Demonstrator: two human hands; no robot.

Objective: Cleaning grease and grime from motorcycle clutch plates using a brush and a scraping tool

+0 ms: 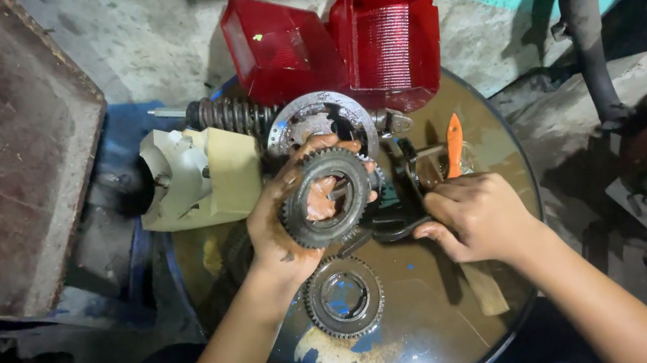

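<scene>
Near the drum top's (441, 310) cluttered far edge, the left hand (283, 228) grips a toothed gear (325, 199) upright, a second gear (345, 298) lying flat on open surface below, while the right hand (478, 217) closes around dark pliers (396, 222) beside an orange-handled tool (454, 146), red lenses (335, 44) crowding beyond.

Two red lenses (336, 48), coil spring (229, 116)

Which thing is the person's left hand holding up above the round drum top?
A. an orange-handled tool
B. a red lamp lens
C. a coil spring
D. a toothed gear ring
D: the left hand grips a dark, greasy toothed gear ring, fingers through its centre, above the drum top; a second gear lies flat below it, and the right hand rests on a dark metal part.
</scene>
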